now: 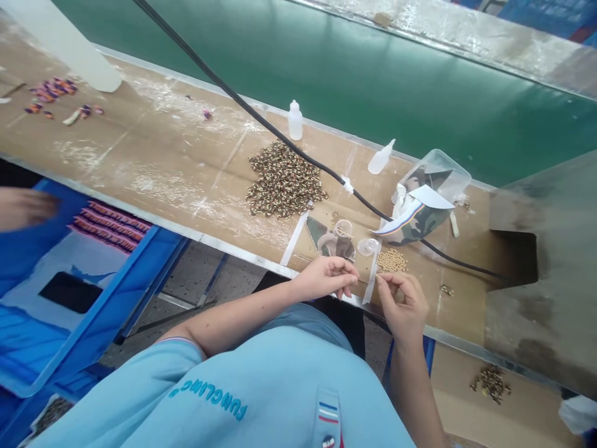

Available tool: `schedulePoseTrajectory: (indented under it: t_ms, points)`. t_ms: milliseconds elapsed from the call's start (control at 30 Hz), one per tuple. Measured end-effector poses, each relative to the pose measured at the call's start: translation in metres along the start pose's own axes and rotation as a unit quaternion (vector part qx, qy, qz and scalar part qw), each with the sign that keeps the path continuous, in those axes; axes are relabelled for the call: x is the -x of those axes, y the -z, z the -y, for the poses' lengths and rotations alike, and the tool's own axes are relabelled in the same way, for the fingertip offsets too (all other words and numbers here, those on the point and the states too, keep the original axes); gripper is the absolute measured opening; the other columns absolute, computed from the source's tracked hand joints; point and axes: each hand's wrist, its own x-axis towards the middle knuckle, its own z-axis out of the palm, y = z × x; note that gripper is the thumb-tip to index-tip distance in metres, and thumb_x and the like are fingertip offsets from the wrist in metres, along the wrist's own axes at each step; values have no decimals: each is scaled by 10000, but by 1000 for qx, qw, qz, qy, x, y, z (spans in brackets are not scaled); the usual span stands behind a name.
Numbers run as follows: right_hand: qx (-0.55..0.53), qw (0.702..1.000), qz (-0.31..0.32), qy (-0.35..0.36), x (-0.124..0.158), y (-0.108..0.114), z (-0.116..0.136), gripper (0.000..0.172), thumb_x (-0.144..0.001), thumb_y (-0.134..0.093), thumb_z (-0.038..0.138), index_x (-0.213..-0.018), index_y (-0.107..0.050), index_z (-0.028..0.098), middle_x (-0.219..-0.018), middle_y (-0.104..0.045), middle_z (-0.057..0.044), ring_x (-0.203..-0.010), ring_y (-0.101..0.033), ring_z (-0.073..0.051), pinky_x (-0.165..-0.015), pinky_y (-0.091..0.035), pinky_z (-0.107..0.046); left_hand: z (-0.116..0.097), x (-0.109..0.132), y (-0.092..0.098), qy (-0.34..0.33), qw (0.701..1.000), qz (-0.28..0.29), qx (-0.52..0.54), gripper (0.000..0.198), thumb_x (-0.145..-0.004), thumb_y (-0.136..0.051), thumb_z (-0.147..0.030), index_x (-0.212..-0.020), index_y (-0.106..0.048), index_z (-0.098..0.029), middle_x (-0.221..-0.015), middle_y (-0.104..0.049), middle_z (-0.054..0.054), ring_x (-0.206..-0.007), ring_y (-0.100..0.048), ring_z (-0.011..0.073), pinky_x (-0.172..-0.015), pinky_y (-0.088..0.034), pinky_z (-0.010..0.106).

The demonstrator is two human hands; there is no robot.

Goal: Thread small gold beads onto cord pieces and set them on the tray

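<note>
Beads (392, 261) just beyond right-hand fingertips (382, 280)

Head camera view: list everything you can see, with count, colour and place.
Conveyor belt: one, green, far side.
Workbench: one, tan, across the middle.
Bead heap: one, brown, mid-bench.
Dropper bottles: two, white, beyond the heap.
Plastic box: one, clear, right of the heap.
Camouflage cloth: one, green, at the box.
Small cups: two, clear, above the hands.
Tan beads: one pile, beside the cups.
Black cable: one, across the bench.
Tray: one, blue, lower left.
Another person's hand: one, left edge.
Left hand: one, at the bench edge.
Right hand: one, below the tan beads.
</note>
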Motion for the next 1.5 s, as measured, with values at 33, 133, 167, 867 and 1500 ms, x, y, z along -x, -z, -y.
schedulePoseTrajectory:
  t_ms: [33, 133, 167, 867, 1500]
  points:
    - [-7, 1000, 8, 15, 0, -4, 3, 60, -821, -611, 221, -788, -645, 184, -740, -606, -6, -616, -534, -99, -579, -440, -244, -1, -1, 0, 6, 1000, 0, -3, 276, -744, -680, -345, -816, -586, -95, -523, -602, -20, -409, -517, 45, -439, -416, 155]
    - [17, 997, 31, 64, 1, -14, 7, 50, -830, -608, 219, -804, -643, 195, -759, -620, -17, -667, -563, -115, -602, -453, -256, 0, -4, 0, 15, 1000, -3, -2, 267, -760, -662, -340, -830, -595, -91, -492, -579, -35, -385, -492, 39, -414, -387, 150]
    - [37, 995, 34, 85, 1, -15, 6, 51, -834, -606, 224, -805, -643, 202, -758, -624, -17, -674, -566, -118, -621, -453, -264, 0, -4, 0, 14, 1000, -3, 2, 263, -762, -661, -337, -829, -593, -92, -486, -574, -39, -382, -486, 37, -411, -381, 149]
    - [42, 993, 62, 92, 3, -16, 12, 85, -880, -538, 208, -839, -612, 211, -801, -623, -26, -727, -595, -126, -630, -493, -262, 16, 1, -4, -101, 991, -65, -57, 289, -796, -604, -370, -874, -639, -93, -537, -552, -26, -444, -468, 29, -445, -393, 138]
    - [47, 996, 60, 42, 12, -30, 9, 82, -911, -455, 226, -854, -511, 207, -778, -583, -19, -730, -545, -138, -653, -430, -276, 21, 4, -7, -159, 976, -103, -109, 259, -833, -553, -334, -887, -660, -105, -580, -559, -12, -467, -479, 37, -458, -418, 134]
